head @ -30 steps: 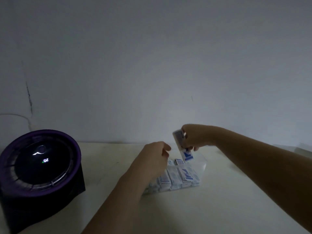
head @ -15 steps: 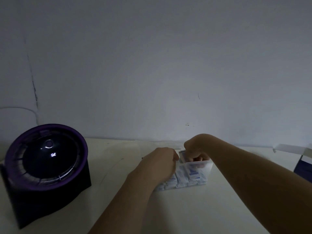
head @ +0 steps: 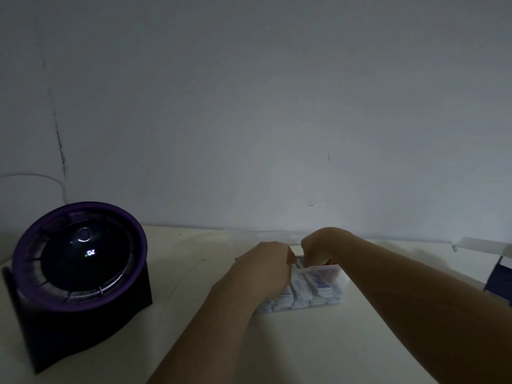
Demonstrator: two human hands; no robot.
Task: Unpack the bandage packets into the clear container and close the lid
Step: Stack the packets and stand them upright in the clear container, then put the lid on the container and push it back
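Observation:
A small clear container (head: 333, 273) stands on the pale table, holding several white-and-blue bandage packets (head: 304, 296) on edge. My right hand (head: 318, 249) reaches down into its far side with curled fingers around a packet that is mostly hidden. My left hand (head: 263, 270) rests against the container's left end, fingers curled at the rim beside the packets; what it grips is hidden. The scene is dim. No lid is visible.
A dark purple round device (head: 80, 261) with a lit display stands at the left. An open white-and-blue cardboard box (head: 496, 270) sits at the right edge. A grey wall rises just behind the table.
My right hand has come down from above the container, carrying a packet, and now sits inside it. My left hand stayed at the container's left end.

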